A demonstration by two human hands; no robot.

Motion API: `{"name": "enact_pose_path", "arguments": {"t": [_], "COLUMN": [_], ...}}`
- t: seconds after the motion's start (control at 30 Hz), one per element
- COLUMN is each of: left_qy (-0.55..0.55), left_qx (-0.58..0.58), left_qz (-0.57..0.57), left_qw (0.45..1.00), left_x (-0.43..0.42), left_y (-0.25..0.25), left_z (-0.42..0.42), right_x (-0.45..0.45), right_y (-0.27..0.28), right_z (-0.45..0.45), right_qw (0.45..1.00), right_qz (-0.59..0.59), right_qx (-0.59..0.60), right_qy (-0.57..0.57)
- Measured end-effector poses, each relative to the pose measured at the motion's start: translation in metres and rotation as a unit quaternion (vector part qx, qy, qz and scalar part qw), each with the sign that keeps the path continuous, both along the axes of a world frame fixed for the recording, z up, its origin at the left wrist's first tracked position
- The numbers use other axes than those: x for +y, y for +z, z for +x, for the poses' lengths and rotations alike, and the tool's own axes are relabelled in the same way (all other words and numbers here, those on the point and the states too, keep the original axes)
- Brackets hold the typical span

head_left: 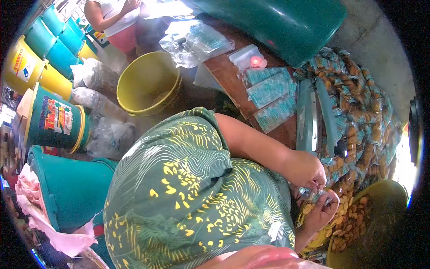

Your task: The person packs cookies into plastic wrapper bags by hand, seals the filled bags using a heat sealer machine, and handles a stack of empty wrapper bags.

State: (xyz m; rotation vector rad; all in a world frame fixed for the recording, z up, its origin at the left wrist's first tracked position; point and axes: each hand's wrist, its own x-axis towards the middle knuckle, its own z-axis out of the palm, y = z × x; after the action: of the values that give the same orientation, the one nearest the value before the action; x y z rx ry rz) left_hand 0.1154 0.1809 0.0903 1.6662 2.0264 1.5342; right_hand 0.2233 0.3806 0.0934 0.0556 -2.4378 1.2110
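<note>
My left hand (pixel 309 172) is closed, fingertips pinched at the top of a small clear plastic bag (pixel 307 193) on the right side of the view. Just below it, my right hand (pixel 321 213) is curled, thumb and fingers at the bag's other side. How much the bag contains is hidden by the hands. Round, flat, yellow-orange biscuit-like pieces (pixel 344 204) lie beyond the hands. Darker brown pieces (pixel 354 224) sit beside them in a large yellow tub (pixel 385 210).
Filled clear packets (pixel 358 116) are heaped at right, beside a grey-green sealer-like device (pixel 309 116). Printed flat bags (pixel 271 89) lie on a brown board (pixel 228 80). A yellow bucket (pixel 127 89), a large green drum (pixel 286 22) and stacked tubs (pixel 45 40) surround me; another person (pixel 118 22) stands top left.
</note>
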Motion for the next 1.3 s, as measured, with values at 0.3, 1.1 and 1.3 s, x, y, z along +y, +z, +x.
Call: {"name": "enact_pose_path", "arguments": {"t": [0.3, 1.1, 1.3], "left_qy": [0.087, -0.018, 0.006], "left_qx": [0.040, 0.028, 0.040], "left_qz": [-0.048, -0.119, -0.136], "left_qw": [0.994, 0.992, 0.990], "left_x": [0.001, 0.041, 0.042], "left_y": [0.004, -0.015, -0.020], "left_z": [-0.003, -0.004, -0.007], "right_x": [-0.011, 0.105, 0.097], "right_y": [0.007, -0.005, -0.003], "right_z": [0.001, 0.062, 0.048], "right_qw": [0.998, 0.864, 0.984], "right_qz": [0.052, 0.183, 0.025], "right_qx": [-0.003, -0.374, -0.157], "right_qy": [-0.036, -0.283, -0.083]}}
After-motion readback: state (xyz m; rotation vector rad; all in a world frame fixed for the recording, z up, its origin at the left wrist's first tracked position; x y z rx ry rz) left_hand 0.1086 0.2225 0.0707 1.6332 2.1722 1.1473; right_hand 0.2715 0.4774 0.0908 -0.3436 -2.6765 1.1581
